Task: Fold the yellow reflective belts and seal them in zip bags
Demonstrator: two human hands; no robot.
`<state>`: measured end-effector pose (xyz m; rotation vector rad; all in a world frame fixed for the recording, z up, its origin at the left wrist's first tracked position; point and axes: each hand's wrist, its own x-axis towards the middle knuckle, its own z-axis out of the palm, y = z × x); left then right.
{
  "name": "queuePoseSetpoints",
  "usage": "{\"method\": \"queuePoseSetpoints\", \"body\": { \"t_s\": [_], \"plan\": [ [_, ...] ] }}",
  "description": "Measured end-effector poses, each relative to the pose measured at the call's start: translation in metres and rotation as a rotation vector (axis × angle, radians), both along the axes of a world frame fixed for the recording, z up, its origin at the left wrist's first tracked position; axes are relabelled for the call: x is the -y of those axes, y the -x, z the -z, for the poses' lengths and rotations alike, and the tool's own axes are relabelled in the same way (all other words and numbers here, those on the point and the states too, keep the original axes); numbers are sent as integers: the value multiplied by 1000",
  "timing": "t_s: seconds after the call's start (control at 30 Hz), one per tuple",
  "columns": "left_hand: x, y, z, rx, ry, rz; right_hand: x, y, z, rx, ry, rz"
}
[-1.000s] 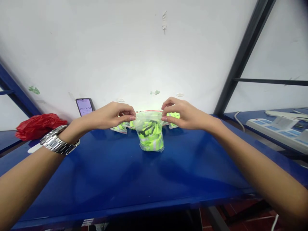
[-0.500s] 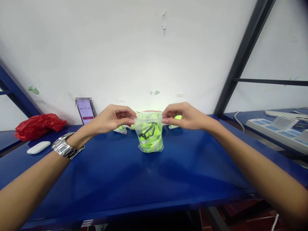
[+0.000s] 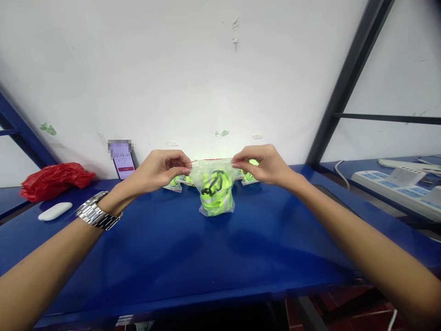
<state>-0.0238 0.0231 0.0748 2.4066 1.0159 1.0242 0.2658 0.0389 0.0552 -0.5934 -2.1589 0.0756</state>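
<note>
A clear zip-lock bag with a red line along its top edge hangs upright over the blue table. Folded neon-yellow fabric with pale reflective strips and a black piece fills its lower part. My left hand pinches the bag's upper left corner between thumb and fingers; a metal watch sits on that wrist. At the opposite top corner, my right hand pinches the plastic in the same way. The top edge is stretched fairly straight between them. Whether the zip is fully closed cannot be made out.
More bags of neon-yellow material lie behind, near the wall. On the left are a red plastic bag, a white oval case and a phone leaning on the wall. Power strips lie at the right, beyond a dark post.
The bag's top edge has turned so its red line faces up and shows more clearly, pulled taut. Both hands keep their pinch at the corners; the bag has shifted very slightly right.
</note>
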Motion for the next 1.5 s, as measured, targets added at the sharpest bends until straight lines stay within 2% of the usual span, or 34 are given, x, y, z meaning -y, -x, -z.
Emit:
{"method": "queuePoseSetpoints", "body": {
  "t_s": [0.17, 0.27, 0.37, 0.53, 0.73, 0.97, 1.23, 1.5],
  "plan": [
    [1, 0, 6, 39, -121, -88, 1, 4, 4, -17, 86, 15],
    [2, -1, 10, 39, -158, -119, 0, 6, 4, 43, 65, 61],
    [1, 0, 12, 15, -174, -105, -2, 6, 3, 107, 12, 80],
    [-1, 2, 13, 2, -137, -32, -3, 4, 3, 156, 53, 52],
    [0, 3, 11, -46, -150, -20, 0, 5, 4, 124, 51, 46],
    [7, -3, 3, -114, -83, -29, 7, 7, 0, 103, 132, -12],
    [6, -3, -2, -266, -170, -38, 6, 8, -4, 152, 168, -31],
    [9, -6, -1, -296, -222, -50, 3, 10, 0, 100, 193, -73]
  ]
}}
